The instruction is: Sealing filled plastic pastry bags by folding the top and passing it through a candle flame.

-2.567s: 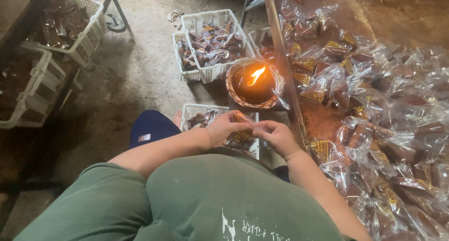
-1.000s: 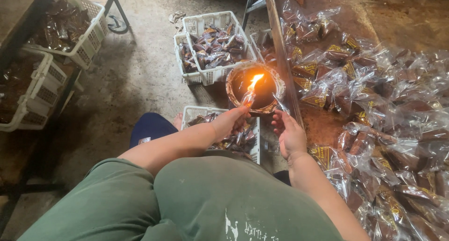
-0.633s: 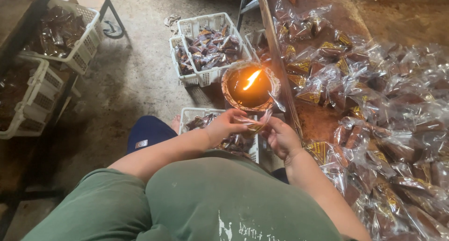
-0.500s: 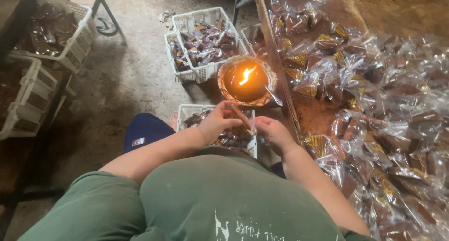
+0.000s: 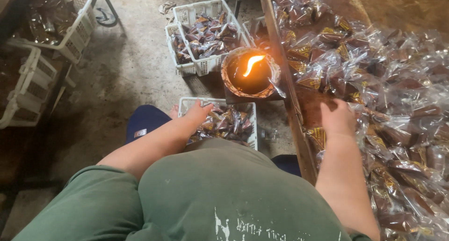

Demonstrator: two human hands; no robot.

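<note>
My left hand (image 5: 196,113) reaches down into a white basket (image 5: 252,128) of clear-wrapped brown packets (image 5: 229,124) by my knees, fingers spread over the packets. My right hand (image 5: 337,117) rests palm down on the heap of clear-wrapped brown packets (image 5: 397,96) spread over the low wooden table; whether it grips one is hidden. Between both hands, a little farther off, an oil lamp bowl (image 5: 250,75) burns with an orange flame (image 5: 252,63).
A second white basket (image 5: 180,16) full of wrapped packets stands on the concrete floor beyond the lamp. Two more white crates (image 5: 75,40) with dark contents sit at the left on a dark rack. The table's wooden edge (image 5: 292,105) runs between my arms.
Both hands were together near the lamp holding a packet. Now they have parted: the left dropped into the near basket, the right moved out onto the heap on the table.
</note>
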